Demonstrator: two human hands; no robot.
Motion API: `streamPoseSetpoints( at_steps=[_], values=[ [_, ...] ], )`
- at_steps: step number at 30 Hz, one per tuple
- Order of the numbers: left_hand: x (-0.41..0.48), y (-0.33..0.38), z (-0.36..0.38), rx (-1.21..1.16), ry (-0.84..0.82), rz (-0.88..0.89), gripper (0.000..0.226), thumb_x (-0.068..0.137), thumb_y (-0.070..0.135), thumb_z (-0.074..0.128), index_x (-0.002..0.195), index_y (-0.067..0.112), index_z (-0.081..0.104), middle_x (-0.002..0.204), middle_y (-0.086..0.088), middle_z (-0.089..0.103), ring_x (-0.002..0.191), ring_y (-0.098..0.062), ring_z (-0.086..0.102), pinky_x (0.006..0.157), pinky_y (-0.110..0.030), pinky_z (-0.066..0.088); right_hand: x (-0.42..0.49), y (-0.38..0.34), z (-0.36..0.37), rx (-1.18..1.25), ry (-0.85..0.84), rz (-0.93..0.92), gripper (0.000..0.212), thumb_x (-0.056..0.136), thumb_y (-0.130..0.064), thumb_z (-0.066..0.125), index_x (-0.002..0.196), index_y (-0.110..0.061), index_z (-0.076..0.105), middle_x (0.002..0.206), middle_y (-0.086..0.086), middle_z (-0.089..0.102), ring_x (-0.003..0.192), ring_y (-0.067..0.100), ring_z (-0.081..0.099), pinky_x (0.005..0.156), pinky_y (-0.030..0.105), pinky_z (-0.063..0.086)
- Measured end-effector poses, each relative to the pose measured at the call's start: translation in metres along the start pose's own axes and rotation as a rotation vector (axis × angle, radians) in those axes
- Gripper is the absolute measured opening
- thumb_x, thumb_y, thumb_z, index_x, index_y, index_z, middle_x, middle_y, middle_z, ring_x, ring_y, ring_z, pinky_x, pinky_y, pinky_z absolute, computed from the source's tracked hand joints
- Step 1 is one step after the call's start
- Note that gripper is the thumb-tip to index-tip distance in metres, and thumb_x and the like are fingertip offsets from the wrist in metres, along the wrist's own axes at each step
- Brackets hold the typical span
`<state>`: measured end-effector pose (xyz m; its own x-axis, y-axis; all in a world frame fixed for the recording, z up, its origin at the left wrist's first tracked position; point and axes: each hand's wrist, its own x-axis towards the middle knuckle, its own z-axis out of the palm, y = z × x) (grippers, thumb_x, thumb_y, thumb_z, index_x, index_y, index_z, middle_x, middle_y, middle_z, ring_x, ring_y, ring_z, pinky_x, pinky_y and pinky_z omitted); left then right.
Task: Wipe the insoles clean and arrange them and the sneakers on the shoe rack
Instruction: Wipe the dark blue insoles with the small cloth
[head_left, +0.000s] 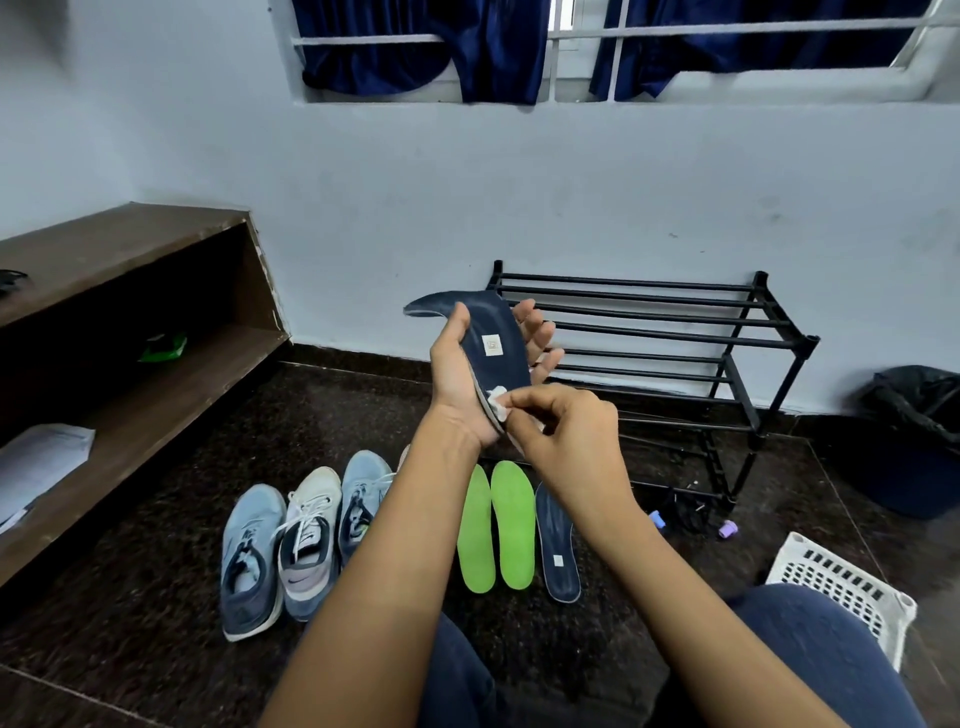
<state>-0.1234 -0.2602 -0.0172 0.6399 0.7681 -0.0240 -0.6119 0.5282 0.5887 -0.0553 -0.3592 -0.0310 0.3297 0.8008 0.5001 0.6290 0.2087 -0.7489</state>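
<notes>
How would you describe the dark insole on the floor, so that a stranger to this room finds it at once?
Find the black shoe rack against the wall. On the floor before it lie three insoles in a row. The navy insole is the rightmost, next to two green insoles; its twin is up in the left hand, but this one lies flat.

Matt black metal shoe rack (649, 322), wooden shelf (130, 244) (worn edges), glossy speckled floor (156, 597)
</notes>
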Motion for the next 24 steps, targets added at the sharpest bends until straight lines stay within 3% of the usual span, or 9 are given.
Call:
streamPoseSetpoints(
  at_steps=[2,4,7,10,13,15,17,20,24],
  values=[
    [0.000,-0.005,0.002,0.050,0.023,0.004,0.063,0.096,0.058,0.031,0.103,0.006,0.066,0.090,-0.009,0.068,0.079,-0.021,0.068,0.075,-0.035,0.055,0.002,0.006,0.001,-0.101,0.067,-0.079,0.017,0.078,0.002,0.066,0.086,-0.009,0.075,0.081,-0.002,0.071,0.073,0.003,0.061,0.071,0.006,0.042],
    [-0.002,-0.012,0.006,0.075,0.038,-0.001,0.060,0.096,0.057,0.032,0.103,0.006,0.063,0.087,-0.011,0.067,0.081,-0.023,0.067,0.077,-0.033,0.054,0.005,0.011,0.002,-0.182,0.122,-0.106,0.015,0.077,-0.001,0.064,0.085,-0.009,0.074,0.083,0.006,0.072,0.075,0.019,0.066,0.074,0.022,0.047],
    [-0.006,-0.022,0.012,0.073,0.047,-0.044,0.055,0.096,0.055,0.034,0.104,0.008,0.062,0.088,-0.014,0.067,0.091,-0.027,0.064,0.085,-0.035,0.051,0.013,0.017,0.000,-0.263,0.235,-0.115,0.013,0.078,-0.007,0.061,0.083,-0.007,0.073,0.083,0.011,0.071,0.074,0.027,0.067,0.071,0.023,0.042],
    [-0.005,-0.026,0.011,0.074,0.049,-0.040,0.055,0.096,0.055,0.034,0.104,0.008,0.062,0.088,-0.012,0.068,0.091,-0.026,0.065,0.081,-0.033,0.054,0.014,0.015,-0.005,-0.184,0.231,-0.095,0.013,0.078,-0.002,0.065,0.084,-0.009,0.074,0.083,0.009,0.072,0.073,0.021,0.067,0.071,0.015,0.042],
    [-0.003,-0.018,0.005,0.066,0.039,0.007,0.060,0.096,0.056,0.031,0.104,0.005,0.063,0.086,-0.010,0.068,0.082,-0.023,0.068,0.078,-0.032,0.055,0.005,0.007,-0.011,-0.057,0.030,0.024,0.015,0.079,-0.004,0.069,0.088,-0.014,0.076,0.080,-0.007,0.070,0.074,-0.001,0.060,0.069,-0.001,0.037],
    [-0.001,-0.011,0.002,0.030,0.014,0.042,0.063,0.096,0.057,0.030,0.107,0.004,0.063,0.088,-0.009,0.068,0.082,-0.022,0.069,0.082,-0.034,0.055,-0.001,0.004,-0.012,0.016,-0.077,0.105,0.015,0.079,-0.008,0.070,0.088,-0.018,0.077,0.078,-0.012,0.070,0.072,-0.006,0.060,0.069,0.001,0.040],
    [0.000,-0.004,0.000,-0.016,-0.008,0.078,0.064,0.096,0.057,0.030,0.109,0.004,0.063,0.091,-0.010,0.068,0.086,-0.022,0.069,0.089,-0.035,0.052,-0.003,0.003,-0.012,0.149,-0.131,0.185,0.013,0.079,-0.009,0.072,0.085,-0.020,0.077,0.075,-0.010,0.072,0.067,-0.003,0.063,0.068,0.011,0.047],
    [0.002,-0.002,-0.002,-0.044,-0.021,0.108,0.060,0.095,0.056,0.032,0.114,0.006,0.061,0.093,-0.008,0.069,0.090,-0.021,0.068,0.090,-0.036,0.052,-0.003,0.006,-0.011,0.261,-0.122,0.234,0.012,0.079,-0.010,0.074,0.084,-0.020,0.077,0.076,-0.007,0.073,0.069,0.000,0.065,0.069,0.017,0.049],
    [0.002,-0.012,0.002,0.019,-0.016,0.088,0.062,0.095,0.058,0.030,0.114,0.008,0.060,0.092,-0.010,0.069,0.088,-0.023,0.068,0.085,-0.035,0.054,0.001,0.010,-0.011,0.059,0.003,0.102,0.014,0.079,-0.006,0.070,0.085,-0.017,0.077,0.078,-0.009,0.071,0.072,-0.009,0.061,0.071,0.002,0.040]
  ],
)
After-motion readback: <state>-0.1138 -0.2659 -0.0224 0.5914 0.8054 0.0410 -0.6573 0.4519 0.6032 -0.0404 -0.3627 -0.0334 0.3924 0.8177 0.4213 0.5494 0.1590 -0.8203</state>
